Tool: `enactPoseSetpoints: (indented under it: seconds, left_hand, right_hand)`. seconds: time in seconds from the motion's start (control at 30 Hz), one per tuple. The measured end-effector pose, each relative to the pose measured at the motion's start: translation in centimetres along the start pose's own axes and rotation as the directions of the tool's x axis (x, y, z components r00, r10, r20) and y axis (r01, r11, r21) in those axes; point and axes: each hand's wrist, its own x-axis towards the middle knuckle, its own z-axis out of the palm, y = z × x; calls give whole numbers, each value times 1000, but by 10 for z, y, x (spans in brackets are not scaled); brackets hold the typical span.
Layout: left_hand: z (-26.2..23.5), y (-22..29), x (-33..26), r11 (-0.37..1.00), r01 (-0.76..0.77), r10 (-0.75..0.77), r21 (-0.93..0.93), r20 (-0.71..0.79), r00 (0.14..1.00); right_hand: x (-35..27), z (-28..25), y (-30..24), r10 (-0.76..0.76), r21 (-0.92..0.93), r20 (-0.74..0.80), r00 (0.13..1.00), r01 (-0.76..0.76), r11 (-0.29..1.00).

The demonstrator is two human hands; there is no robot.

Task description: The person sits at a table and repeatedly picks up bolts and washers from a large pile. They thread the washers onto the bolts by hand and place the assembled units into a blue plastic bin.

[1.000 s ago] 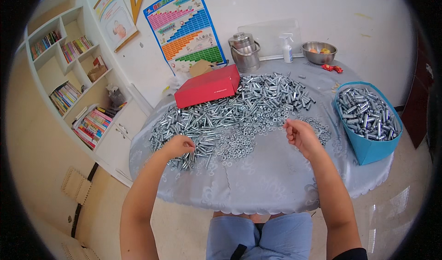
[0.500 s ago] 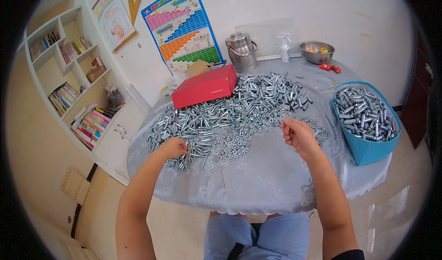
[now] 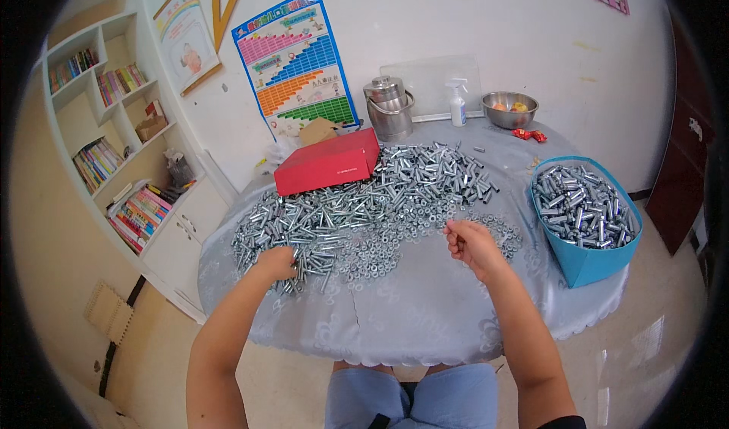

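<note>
Among bolts [image 3: 326, 218], the left hand's [image 3: 276, 263] grip is unclear; by washers [image 3: 504, 233], the right hand's [image 3: 474, 245] fingers curl closed.

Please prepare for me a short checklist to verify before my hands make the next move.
1. Left hand at the metal rods: ok, it reaches in at their near left edge.
2. Right hand holding a piece: cannot tell, its curled fingers hide this.
3. Metal rings separate from the rods: not ok, they meet along the border.
4. Teal bin upright: ok.
5. Red box apart from the metal pieces: not ok, they crowd its front.
</note>
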Motion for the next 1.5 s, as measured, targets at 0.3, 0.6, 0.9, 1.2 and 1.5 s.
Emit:
enactPoseSetpoints:
  seconds: [0.3,0.6,0.9,1.2,1.5]
  left_hand:
    - [-8,-18,12,927,57,-38,-370,58,998]
    - [16,-42,23,959,150,-173,-238,-75,982]
    - [-27,1,0,992,88,-100,89,140,985]
    - [-11,0,10,993,90,-104,78,193,976]
    - [-39,1,24,971,55,-66,-233,-43,997]
  right_hand:
    - [0,-1,-5,-11,38,-4,1000,12,999]
    - [-1,1,-3,-16,42,11,1000,16,999]
    - [-2,1,-6,-17,38,-11,1000,17,999]
    - [0,-1,-6,-31,49,9,999,31,998]
    - [-2,5,0,-42,-115,-3,999,41,993]
